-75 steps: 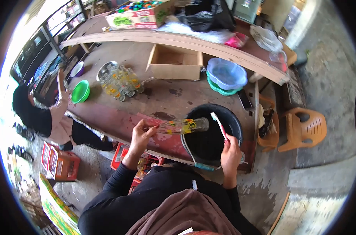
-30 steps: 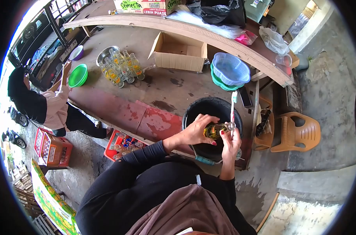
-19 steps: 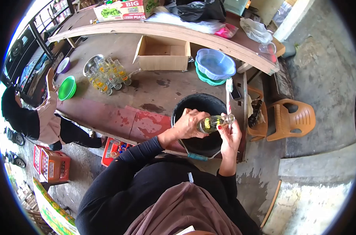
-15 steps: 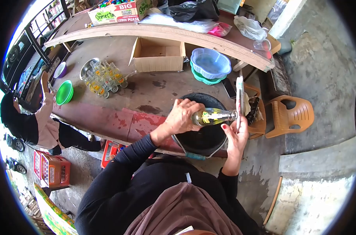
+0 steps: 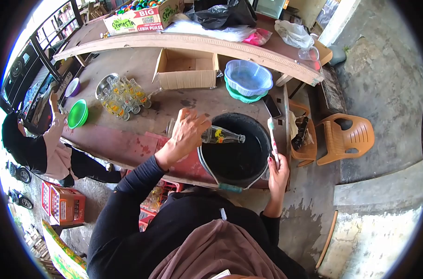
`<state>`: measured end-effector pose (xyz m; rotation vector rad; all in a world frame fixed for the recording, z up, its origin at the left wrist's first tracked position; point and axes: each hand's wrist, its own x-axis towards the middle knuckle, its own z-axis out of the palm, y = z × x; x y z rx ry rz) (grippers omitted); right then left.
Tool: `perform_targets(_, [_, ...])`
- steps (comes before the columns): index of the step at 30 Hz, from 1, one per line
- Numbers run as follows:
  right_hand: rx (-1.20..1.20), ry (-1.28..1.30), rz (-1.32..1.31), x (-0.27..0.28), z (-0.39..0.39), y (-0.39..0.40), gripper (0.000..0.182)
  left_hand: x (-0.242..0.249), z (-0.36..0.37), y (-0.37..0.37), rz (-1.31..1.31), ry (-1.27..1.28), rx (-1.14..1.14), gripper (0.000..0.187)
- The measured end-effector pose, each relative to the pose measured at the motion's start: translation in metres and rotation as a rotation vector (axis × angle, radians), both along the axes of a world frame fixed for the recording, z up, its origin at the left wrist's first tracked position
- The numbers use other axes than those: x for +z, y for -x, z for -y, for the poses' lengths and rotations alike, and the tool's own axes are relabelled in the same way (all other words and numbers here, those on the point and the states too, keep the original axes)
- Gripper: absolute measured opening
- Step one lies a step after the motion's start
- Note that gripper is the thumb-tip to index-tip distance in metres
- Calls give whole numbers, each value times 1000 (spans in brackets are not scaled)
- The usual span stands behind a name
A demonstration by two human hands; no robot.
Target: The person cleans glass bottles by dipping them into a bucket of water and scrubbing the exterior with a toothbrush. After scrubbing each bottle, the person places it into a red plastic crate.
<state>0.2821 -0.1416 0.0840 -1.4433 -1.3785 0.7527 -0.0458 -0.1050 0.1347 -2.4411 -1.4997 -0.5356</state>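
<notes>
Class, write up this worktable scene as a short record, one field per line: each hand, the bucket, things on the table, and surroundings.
Left hand: grips a glass bottle, neck over the bucket
Right hand: holds a toothbrush, bristles up
Bucket: black, wire handle; contents unclear
Table, far side: clustered glass bottles, open cardboard box
Table, right: blue basket on a green one, dark phone-like object
Floor: orange-brown chair, right
Other person: far left
</notes>
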Motion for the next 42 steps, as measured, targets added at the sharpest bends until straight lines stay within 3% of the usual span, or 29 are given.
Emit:
perform_targets(4, [4,-79,270,-3,-1,9,21,-9,-6,1,-126,-37,19,42])
perform_targets(8, [48,67,549,5,0,23,23,-14,-11,-1,-175,-52,3,34])
perform_targets(11, [85,9,722,-9,-5,29,25,-12,-13,-10,-257,-26,-14,27])
perform_targets(13, [81,20,831,-25,-14,34,28,-19,-16,-18,-461,-26,22,15])
perform_targets(15, [78,32,938,-31,-21,34,30,-23,-19,-30,-534,2,34,18])
perform_targets(17, [308,104,1057,-29,-26,34,33,-23,-21,-43,-756,192,78,22])
perform_targets(21, [78,-19,1011,-27,-28,43,28,-39,-17,-52,-734,-120,89,20])
perform_targets(22, [78,-15,962,-20,-25,48,26,-34,-25,-62,-776,166,86,24])
perform_targets(27, [197,-114,665,-30,-14,57,23,-56,-38,-78,-855,266,156,28])
perform_targets(29, [198,137,965,-44,-22,52,19,-52,-40,-83,-856,284,148,28])
perform_targets(31, [197,177,1003,-34,-24,56,18,-38,-47,-88,-828,557,93,28])
perform_targets(34, [164,-10,730,-25,-25,62,21,-48,-50,-93,-769,520,112,30])
perform_targets(39, [197,148,920,-50,-42,49,20,-75,-59,-96,-673,580,111,45])
perform_targets(42, [205,7,703,-30,-32,59,20,-66,-67,-97,-587,608,109,52])
